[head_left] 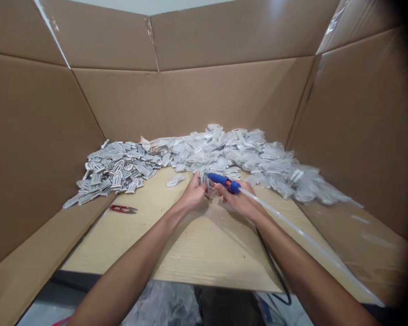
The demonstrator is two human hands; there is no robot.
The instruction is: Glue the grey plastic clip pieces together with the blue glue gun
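My left hand [193,194] is closed around a small grey arch-shaped piece [204,175] with a white outline, held just above the table. In my right hand [240,199] is a blue hot glue gun [221,179], its nozzle pointing left at the piece. A long clear glue stick [292,228] sticks out of the gun's back and runs down to the lower right. Past my hands, one wrapped piece [175,180] lies apart on the wood. Part of the held piece is hidden by my fingers.
At the left lies a heap of grey arch pieces [117,167]. Plastic-wrapped pieces [245,149] are piled along the back and right. Red thread snips [123,208] rest on the table [204,253]. Cardboard walls [224,95] enclose three sides. A black cable [274,267] hangs over the front edge.
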